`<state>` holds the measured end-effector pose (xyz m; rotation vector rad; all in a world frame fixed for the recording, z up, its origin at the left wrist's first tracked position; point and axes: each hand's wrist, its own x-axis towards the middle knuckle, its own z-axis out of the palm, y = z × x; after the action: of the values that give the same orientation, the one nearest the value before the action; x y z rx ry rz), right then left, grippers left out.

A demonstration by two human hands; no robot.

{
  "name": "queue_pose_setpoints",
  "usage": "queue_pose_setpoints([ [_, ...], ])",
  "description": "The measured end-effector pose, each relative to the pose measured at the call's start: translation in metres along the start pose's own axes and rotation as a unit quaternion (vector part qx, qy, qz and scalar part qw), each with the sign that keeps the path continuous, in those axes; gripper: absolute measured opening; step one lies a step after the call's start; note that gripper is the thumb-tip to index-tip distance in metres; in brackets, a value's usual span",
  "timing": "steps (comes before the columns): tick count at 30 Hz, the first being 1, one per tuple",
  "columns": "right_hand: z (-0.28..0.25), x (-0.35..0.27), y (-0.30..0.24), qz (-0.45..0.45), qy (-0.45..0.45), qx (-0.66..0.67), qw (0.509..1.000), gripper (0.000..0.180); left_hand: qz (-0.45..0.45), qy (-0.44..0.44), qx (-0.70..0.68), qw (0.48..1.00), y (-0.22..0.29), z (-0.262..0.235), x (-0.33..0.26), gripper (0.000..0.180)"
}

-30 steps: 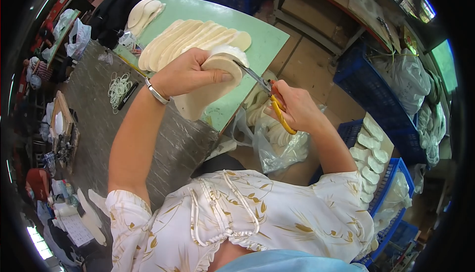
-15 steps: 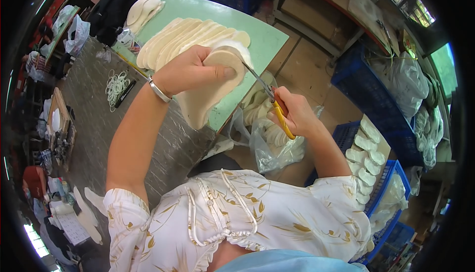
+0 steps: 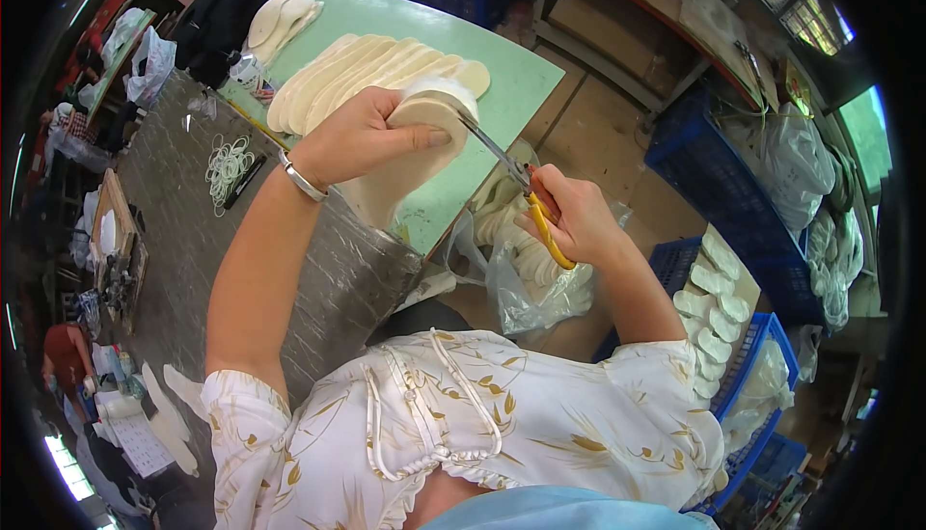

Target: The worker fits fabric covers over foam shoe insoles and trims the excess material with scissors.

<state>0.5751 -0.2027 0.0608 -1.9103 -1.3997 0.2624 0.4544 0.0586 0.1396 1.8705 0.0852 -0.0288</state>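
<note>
**Insole trimming bench: hands, tool, stock**

Workshop floor, cluttered; a pale green table top (image 3: 502, 77) sits ahead of me, with a grey wrapped bench (image 3: 183, 221) running along its near-left edge.

Item 1. Insole (image 3: 405, 159), cream, flat, foam-like. Held up over the near edge of the table, toe end uppermost, heel hanging toward my lap. Judged light, soft and bendable; it will flop if taken by one tip. Best grip looks to be across the forepart, thumb on one face and fingers behind, close to the cut line so the edge stays stiff against the blades.

Item 2. Left hand (image 3: 362, 135), metal bracelet at the wrist. Clamped around the toe end of the insole, thumb laid flat across its face.

Item 3. Right hand (image 3: 574, 217). Closed through the yellow handles of the scissors (image 3: 511, 175); blade tips reach the white rim at the insole's toe. Whether the blades are parted I cannot tell.

Item 4. Fanned row of cream insoles (image 3: 367, 72) lying on the table toward its far-left corner.

Item 5. Clear plastic bag (image 3: 526, 270) of more pieces below the table's near-right edge; blue crates (image 3: 728, 192) of cut pieces to my right.

Change since half a second ago: the insole has tipped a little and the blades have crept along the toe curve; both grips unchanged.
</note>
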Motion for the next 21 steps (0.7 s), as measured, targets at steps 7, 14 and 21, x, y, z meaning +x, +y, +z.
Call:
queue_pose_setpoints([
  [7,-0.002,0.006,0.004,-0.006,-0.013,-0.036,0.999,0.033,-0.018,-0.037,0.087,0.995,0.004,-0.001,0.002,0.028],
  [14,-0.004,0.008,0.001,0.011,-0.019,-0.083,0.996,0.044,-0.034,-0.060,0.095,0.993,0.006,-0.002,0.003,0.029],
  [21,0.004,0.003,0.009,0.006,-0.021,-0.060,0.998,0.040,-0.047,-0.109,0.081,0.990,0.002,-0.006,0.006,0.029],
])
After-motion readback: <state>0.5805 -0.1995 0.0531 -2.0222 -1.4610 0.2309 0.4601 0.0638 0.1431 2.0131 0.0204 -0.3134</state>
